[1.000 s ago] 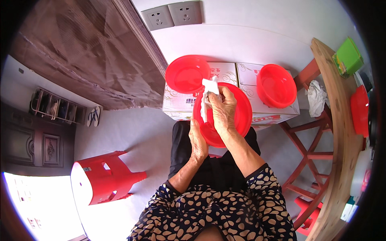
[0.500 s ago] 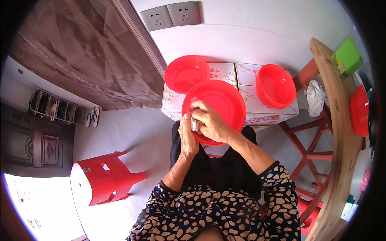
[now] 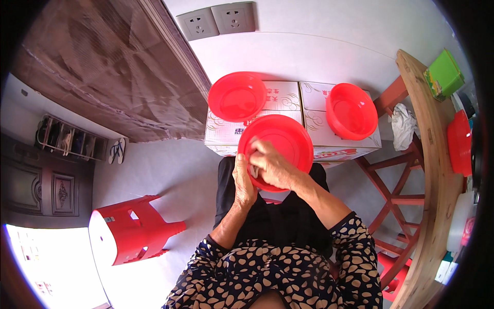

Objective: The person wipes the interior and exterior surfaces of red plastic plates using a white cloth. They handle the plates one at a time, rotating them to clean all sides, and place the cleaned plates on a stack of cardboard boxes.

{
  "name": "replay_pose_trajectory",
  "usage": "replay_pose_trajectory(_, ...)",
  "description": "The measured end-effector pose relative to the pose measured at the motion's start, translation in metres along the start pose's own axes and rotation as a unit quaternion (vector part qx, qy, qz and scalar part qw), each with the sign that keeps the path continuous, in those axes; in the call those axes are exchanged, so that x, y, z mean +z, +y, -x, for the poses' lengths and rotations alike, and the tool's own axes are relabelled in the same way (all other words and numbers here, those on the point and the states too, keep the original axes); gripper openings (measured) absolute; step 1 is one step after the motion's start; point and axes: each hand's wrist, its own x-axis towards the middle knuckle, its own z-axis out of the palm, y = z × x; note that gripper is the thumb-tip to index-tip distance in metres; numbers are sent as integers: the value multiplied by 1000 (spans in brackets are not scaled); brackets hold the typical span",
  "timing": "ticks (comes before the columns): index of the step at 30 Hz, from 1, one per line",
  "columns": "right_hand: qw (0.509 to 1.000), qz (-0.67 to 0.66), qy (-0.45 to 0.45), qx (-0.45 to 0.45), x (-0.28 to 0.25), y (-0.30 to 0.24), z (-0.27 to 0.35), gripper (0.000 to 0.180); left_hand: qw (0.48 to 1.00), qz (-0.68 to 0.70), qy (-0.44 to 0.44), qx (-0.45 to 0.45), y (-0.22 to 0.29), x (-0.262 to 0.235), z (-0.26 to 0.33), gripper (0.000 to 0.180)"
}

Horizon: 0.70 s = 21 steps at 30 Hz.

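A round red plastic basin (image 3: pixel 290 144) is tilted over my lap, its open side toward me. My left hand (image 3: pixel 242 180) grips its left rim, thumb up along the edge and the other fingers hidden behind the wall. Inside the basin, at its left side, my right hand (image 3: pixel 272 166) is closed on a small crumpled white cloth (image 3: pixel 254 172). Its fingertips are blurred by motion, and most of the cloth is covered by the hand.
Two more red basins, one at left (image 3: pixel 237 98) and one at right (image 3: pixel 352 112), stand on white cartons (image 3: pixel 283 92) against the wall. A red stool (image 3: pixel 136 229) is on the floor at left. Along the right runs a wooden table (image 3: pixel 437 170) with a white bag (image 3: pixel 403 126) beside it.
The basin has come lower and tilted more, showing more of the carton top behind it. My left hand moves with it; my right hand has shifted slightly down inside.
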Motion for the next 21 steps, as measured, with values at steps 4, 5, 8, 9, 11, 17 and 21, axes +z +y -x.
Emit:
replay_pose_trajectory(4, 997, 24, 48, -48, 1, -10, -6, 16, 999, -46, -17, -3, 10, 1, -4, 45)
replay_pose_trajectory(5, 994, 43, 73, -63, -3, -13, -12, 18, 998, -62, -7, -7, 20, 11, -4, 48)
replay_pose_trajectory(8, 968, 212, 68, -118, -19, -16, -27, 15, 999, -42, -18, -18, 27, 16, -3, 51)
replay_pose_trajectory(9, 949, 277, 69, -137, -22, -14, -32, 15, 998, -54, -29, -16, 30, 18, -2, 50)
replay_pose_trajectory(11, 938, 309, 102, -115, -25, -4, -36, 12, 996, -77, -51, -12, 35, 21, 2, 49)
replay_pose_trajectory(17, 933, 337, 121, -43, -37, 15, -27, 11, 996, -65, -68, 10, 35, 26, 7, 51)
replay_pose_trajectory(21, 942, 299, 154, 3, -51, 31, -6, 15, 995, -86, -41, 34, 30, 21, 4, 50)
